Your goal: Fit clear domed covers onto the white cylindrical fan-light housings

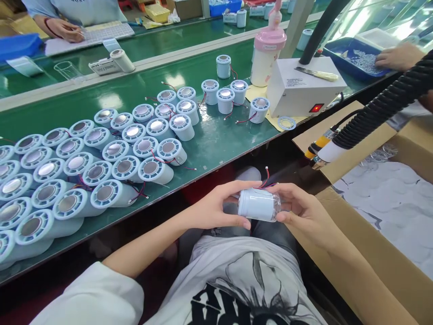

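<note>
Between my two hands, above my lap, lies a light blue cylinder (259, 204) on its side, a clear plastic part at its right end. Thin red and dark wires with a small white plug rise from its upper side. My left hand (225, 205) is closed round the blue end, thumb below and fingers behind. At the clear end, my right hand (301, 210) grips with thumb and fingers. Many similar blue cylinders (125, 167) stand on the green bench to the left, round silvery discs in their tops. What my fingers do behind the cylinder is hidden.
A white box (304, 85) with a lit red switch stands at the bench edge beside a pink-lidded bottle (269, 54). A black flexible hose (382, 104) hangs over an open carton (379, 212) on the right. Co-workers' hands (64, 30) show across the bench and at far right.
</note>
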The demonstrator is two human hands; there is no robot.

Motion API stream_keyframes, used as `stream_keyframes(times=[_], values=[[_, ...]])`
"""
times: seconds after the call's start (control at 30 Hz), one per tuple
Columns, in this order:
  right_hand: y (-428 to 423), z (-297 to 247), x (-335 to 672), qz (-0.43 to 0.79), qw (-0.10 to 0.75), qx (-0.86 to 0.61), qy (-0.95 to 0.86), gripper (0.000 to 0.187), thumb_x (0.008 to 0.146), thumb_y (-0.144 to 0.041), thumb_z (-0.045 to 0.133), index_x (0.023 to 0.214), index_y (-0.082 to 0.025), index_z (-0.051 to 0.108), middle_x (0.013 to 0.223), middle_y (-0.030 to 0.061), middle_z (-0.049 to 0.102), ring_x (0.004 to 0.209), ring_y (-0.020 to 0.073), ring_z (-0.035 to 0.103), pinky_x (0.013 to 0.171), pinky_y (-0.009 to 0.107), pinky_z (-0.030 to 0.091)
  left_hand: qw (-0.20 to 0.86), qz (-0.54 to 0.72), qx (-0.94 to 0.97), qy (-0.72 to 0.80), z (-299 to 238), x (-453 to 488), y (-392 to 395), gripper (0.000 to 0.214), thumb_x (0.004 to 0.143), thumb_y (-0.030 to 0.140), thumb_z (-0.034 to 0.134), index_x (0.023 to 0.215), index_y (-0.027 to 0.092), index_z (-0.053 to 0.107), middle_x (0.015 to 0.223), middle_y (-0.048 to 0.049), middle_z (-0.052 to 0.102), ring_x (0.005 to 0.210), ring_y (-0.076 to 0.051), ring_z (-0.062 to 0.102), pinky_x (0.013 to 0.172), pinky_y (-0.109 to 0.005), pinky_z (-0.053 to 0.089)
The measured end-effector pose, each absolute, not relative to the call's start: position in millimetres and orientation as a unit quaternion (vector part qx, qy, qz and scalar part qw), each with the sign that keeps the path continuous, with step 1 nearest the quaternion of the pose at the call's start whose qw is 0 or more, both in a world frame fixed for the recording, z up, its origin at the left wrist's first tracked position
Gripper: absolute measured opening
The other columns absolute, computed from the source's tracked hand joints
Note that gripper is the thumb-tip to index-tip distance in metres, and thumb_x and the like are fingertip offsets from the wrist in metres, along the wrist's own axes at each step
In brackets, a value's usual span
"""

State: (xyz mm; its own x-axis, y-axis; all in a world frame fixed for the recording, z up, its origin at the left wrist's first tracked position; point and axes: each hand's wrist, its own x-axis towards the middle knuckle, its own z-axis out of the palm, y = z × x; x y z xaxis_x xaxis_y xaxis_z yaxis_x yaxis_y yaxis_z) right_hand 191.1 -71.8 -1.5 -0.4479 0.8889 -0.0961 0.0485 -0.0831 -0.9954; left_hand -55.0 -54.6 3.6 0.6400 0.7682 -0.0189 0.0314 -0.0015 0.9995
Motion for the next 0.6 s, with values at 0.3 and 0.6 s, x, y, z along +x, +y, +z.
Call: stream_keyframes(times=[0.3,0.6], values=[[-72.5,0.9,187.0,0.654,0.332,-0.426,-0.529,0.035,0.082,-0.043,0.073,0.108,-0.024,0.061,0.099,0.0048,0.07,0.091,0.0205,0.066,0.073,0.029,0.058,0.612,0.295,0.672,0.295,6.3,-56.0,-55.9,0.071,0.072,0.024,0.081,0.137,0.027,0.053,0.141,-0.0102,0.055,0.127,-0.028,0.054,0.101,-0.036,0.05],[-71.4,-2.2,181.5,0.704,0.328,-0.439,-0.45,0.042,0.079,-0.055,0.071,0.101,-0.021,0.06,0.081,0.0013,0.067,0.066,0.0142,0.065,0.056,0.024,0.059,0.587,0.298,0.698,0.282,4.2,-58.2,-57.2,0.071,0.073,0.026,0.08,0.138,0.027,0.052,0.14,-0.0109,0.054,0.128,-0.028,0.052,0.101,-0.037,0.05]])
